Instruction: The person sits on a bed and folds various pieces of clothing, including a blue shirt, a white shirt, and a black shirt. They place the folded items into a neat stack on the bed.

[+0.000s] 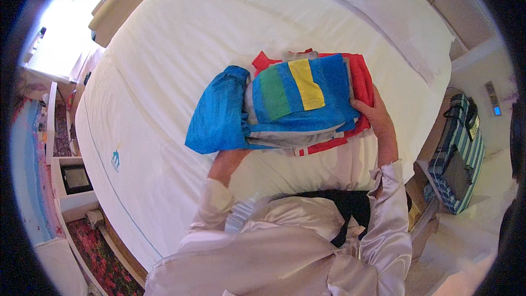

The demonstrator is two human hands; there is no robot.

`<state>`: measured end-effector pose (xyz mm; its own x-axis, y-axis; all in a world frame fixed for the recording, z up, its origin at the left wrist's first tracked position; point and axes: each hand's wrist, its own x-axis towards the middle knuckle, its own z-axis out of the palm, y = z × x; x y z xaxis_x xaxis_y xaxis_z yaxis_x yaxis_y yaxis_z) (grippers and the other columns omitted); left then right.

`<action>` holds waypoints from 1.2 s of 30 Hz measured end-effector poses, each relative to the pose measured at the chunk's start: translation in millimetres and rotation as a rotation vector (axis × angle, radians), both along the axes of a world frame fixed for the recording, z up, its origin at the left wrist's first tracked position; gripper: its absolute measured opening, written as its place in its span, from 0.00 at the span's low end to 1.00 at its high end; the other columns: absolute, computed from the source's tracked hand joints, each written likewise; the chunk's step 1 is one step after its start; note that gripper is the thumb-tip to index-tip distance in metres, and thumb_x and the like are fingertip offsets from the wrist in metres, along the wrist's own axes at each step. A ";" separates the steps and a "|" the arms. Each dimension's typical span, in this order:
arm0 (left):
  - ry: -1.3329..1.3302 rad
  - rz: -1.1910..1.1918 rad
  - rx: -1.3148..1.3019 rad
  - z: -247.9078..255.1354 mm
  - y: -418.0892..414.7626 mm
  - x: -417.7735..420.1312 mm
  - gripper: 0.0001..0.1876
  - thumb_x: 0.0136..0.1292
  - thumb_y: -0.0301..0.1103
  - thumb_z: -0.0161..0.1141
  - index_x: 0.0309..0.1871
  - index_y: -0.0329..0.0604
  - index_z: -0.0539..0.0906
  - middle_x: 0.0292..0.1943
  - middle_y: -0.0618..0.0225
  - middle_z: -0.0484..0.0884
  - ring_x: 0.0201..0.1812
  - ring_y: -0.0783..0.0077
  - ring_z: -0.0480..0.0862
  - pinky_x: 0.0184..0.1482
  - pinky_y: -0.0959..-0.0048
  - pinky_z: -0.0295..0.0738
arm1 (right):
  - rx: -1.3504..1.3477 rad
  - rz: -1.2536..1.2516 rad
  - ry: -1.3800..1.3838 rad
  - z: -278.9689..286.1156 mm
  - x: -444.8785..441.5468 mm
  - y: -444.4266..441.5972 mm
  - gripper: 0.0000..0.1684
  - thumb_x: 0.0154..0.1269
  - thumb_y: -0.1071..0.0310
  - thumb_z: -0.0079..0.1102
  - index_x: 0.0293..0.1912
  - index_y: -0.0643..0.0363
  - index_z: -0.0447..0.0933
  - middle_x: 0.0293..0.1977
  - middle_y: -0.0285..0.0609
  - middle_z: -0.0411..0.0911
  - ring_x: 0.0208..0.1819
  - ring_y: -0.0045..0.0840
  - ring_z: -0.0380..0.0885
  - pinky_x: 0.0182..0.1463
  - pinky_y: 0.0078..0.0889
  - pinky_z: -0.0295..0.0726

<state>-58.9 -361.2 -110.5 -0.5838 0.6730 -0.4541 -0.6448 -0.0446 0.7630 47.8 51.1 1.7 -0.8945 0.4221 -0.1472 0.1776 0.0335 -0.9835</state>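
In front of me a folded blue garment (333, 74) with green and yellow panels lies on top of a red garment (363, 76). Grey fabric (296, 137), perhaps lining, shows at its near edge. A blue sleeve-like part (220, 111) with a gathered end spreads out at the left. My right hand (374, 111) grips the bundle's right edge, thumb on top and fingers hidden behind the red cloth. Below the blue part, only the wrist side of my left hand (233, 158) shows; its fingers are covered by the fabric.
The bundle rests on a bed with a white cover (164, 90); a white pillow (370, 4) lies at the far right. A striped bag (460, 156) stands right of the bed. Further off at upper left is a beige armchair (115, 12).
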 end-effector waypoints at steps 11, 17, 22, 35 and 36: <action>-0.286 0.405 0.537 87.5 -39.0 4.0 0.30 0.72 0.49 0.45 0.70 0.41 0.62 0.66 0.51 0.69 0.65 0.42 0.70 0.61 0.38 0.69 | 1.046 0.034 0.455 70.0 -8.0 -145.6 0.36 0.53 0.67 0.65 0.64 0.53 0.68 0.65 0.52 0.64 0.63 0.48 0.66 0.66 0.51 0.63; -0.327 0.445 0.411 89.6 -13.8 5.4 0.29 0.70 0.47 0.47 0.71 0.44 0.62 0.67 0.53 0.67 0.64 0.46 0.71 0.62 0.42 0.69 | 0.689 0.287 0.217 53.2 -36.8 -236.6 0.40 0.50 0.70 0.69 0.64 0.49 0.65 0.63 0.60 0.62 0.61 0.51 0.67 0.63 0.45 0.69; -0.276 0.419 0.542 92.6 -13.8 16.5 0.30 0.70 0.47 0.48 0.71 0.43 0.62 0.69 0.52 0.66 0.65 0.47 0.70 0.65 0.44 0.66 | 0.650 0.437 0.443 6.2 -27.5 -240.0 0.29 0.50 0.78 0.60 0.56 0.59 0.72 0.48 0.54 0.70 0.50 0.47 0.72 0.55 0.42 0.74; 0.282 0.650 0.265 152.7 25.4 2.6 0.27 0.68 0.27 0.50 0.71 0.45 0.63 0.65 0.57 0.69 0.61 0.60 0.75 0.61 0.62 0.73 | 0.921 0.179 0.380 69.3 9.6 -240.8 0.51 0.42 0.71 0.70 0.68 0.57 0.59 0.60 0.55 0.63 0.63 0.50 0.63 0.66 0.48 0.61; 0.400 0.631 0.208 164.0 38.8 3.6 0.27 0.66 0.25 0.52 0.70 0.46 0.64 0.63 0.58 0.71 0.59 0.63 0.76 0.59 0.66 0.74 | 0.899 0.149 0.407 74.4 7.9 -240.6 0.54 0.41 0.70 0.71 0.69 0.57 0.57 0.63 0.57 0.61 0.65 0.51 0.61 0.67 0.49 0.59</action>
